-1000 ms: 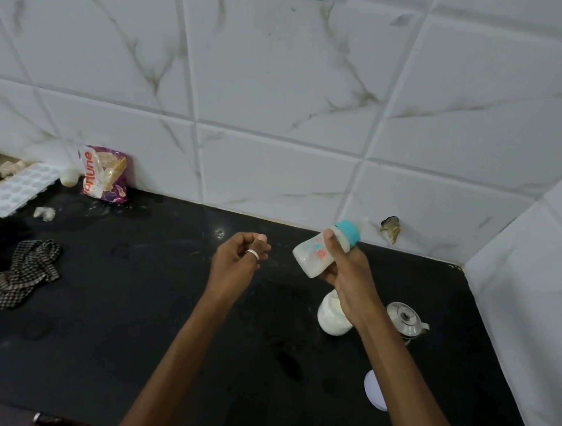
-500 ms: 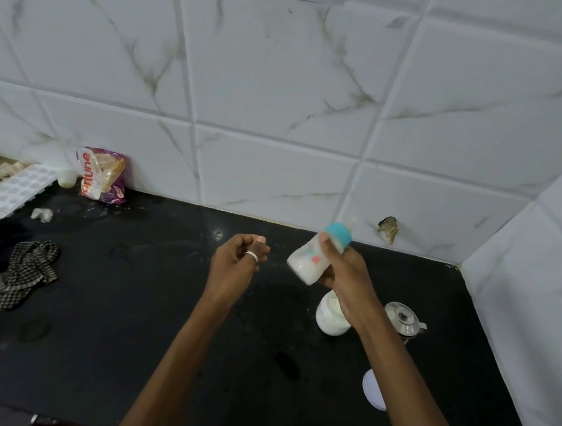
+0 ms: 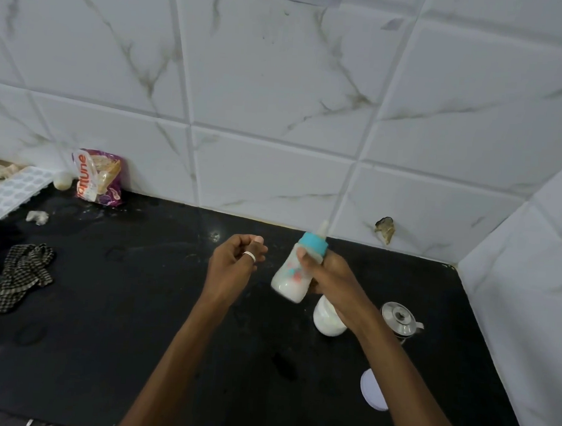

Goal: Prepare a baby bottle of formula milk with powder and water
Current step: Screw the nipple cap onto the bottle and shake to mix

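Now the bottle (image 3: 293,273) sits steeper than half a second ago, teal cap (image 3: 314,245) up and base swung lower; the base is blurred. The right hand (image 3: 331,279) grips it above the surface (image 3: 132,319), thumb across the front, the other fingers wrapped behind and mostly hidden. The left hand (image 3: 232,266) is unchanged beside it: fingers (image 3: 257,244) curled to the palm, nothing seen in them. A white jar (image 3: 327,319) is partly covered by the right wrist.
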